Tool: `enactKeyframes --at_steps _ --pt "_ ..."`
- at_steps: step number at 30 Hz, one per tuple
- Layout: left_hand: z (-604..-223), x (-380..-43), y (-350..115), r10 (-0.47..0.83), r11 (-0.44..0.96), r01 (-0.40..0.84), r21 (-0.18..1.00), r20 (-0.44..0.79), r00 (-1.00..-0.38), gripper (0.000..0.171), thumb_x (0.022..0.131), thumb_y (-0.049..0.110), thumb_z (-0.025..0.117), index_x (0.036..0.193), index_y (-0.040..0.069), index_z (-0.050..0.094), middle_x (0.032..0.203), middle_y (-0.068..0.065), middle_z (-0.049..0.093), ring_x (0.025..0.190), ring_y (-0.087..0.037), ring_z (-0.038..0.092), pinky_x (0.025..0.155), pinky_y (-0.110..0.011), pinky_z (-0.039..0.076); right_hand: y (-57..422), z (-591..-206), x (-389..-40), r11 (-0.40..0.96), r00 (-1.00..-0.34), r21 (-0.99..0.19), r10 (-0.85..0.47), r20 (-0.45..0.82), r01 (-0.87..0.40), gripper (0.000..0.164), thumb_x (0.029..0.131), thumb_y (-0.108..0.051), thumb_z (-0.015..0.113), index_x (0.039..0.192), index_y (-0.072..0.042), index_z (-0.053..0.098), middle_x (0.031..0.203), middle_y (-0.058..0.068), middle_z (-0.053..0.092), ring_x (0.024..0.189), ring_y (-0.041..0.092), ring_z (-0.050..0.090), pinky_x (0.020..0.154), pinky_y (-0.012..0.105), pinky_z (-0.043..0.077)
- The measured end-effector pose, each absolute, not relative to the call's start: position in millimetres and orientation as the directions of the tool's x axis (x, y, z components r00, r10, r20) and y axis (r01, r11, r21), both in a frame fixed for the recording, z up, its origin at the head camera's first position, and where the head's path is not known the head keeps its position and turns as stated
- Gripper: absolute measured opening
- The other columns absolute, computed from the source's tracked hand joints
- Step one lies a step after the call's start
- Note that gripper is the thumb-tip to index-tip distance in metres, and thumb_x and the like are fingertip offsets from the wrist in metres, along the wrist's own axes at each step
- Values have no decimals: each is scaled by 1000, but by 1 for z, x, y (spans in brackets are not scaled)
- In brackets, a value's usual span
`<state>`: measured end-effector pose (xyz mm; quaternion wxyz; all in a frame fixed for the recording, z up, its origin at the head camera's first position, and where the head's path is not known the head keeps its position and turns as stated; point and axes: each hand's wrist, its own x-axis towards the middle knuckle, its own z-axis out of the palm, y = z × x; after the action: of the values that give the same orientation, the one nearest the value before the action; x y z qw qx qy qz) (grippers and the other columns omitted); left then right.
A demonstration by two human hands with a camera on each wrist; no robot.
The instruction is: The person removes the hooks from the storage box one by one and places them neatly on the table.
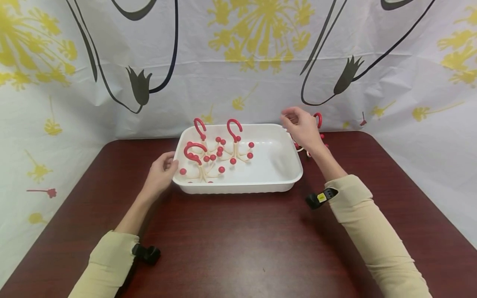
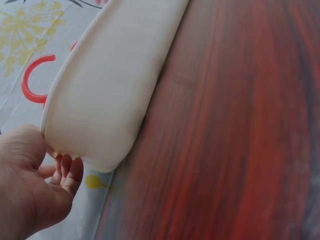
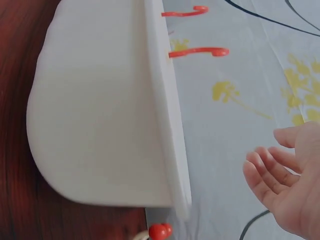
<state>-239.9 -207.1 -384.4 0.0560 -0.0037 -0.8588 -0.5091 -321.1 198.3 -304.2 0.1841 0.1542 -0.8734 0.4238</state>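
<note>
Tray (image 1: 238,188), left hand (image 1: 158,174) pinching its end, 3 red hangers (image 1: 235,148) inside beyond those fingers, right hand (image 1: 302,129) fingers loosely curled, another hanger (image 1: 318,117) beside them.

Here a white patterned sheet (image 1: 186,103) is hanging behind the bench (image 1: 223,265) and wrapping round both sides, faint creases running across it. Up top, big yellow flower bursts (image 1: 265,29) are spreading out, while dark buds (image 1: 140,87) are drooping from curling stems (image 1: 176,41). The bench is showing reddish-brown grain, its far corners rounding off, soft light glinting from its surface.
</note>
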Motion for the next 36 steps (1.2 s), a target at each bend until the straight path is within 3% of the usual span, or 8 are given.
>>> enactKeyframes --at_steps 6,17,31,36 --pt "-385 -241 -207 -56 483 56 874 94 -994 47 107 20 48 148 -2 43 124 -23 57 107 -31 57 84 -26 54 181 -307 -320 576 -901 -705 -146 409 -414 37 101 -26 62 127 0 64 109 16 70 94 27 68 75 22 55" --pt "-385 -241 -207 -65 480 55 876 99 -993 46 106 18 49 147 -2 44 125 -24 57 107 -33 57 88 -31 55 151 -310 -321 558 -904 -713 -220 368 -426 37 102 -27 60 129 -1 63 111 15 69 95 27 66 81 36 55" --pt "-384 -241 -207 -59 452 57 890 94 -994 46 106 17 50 147 -2 45 127 -26 57 109 -36 58 95 -47 53 113 -317 -324 549 -912 -729 -259 317 -409 36 100 -24 64 128 -1 62 114 15 67 100 27 64 84 39 55" --pt "-384 -241 -208 -49 452 46 891 76 -996 47 105 18 52 147 0 44 128 -23 57 108 -34 59 91 -40 56 105 -321 -328 556 -910 -721 -271 315 -415 33 99 -22 66 125 -2 64 110 13 68 98 26 64 80 38 56"
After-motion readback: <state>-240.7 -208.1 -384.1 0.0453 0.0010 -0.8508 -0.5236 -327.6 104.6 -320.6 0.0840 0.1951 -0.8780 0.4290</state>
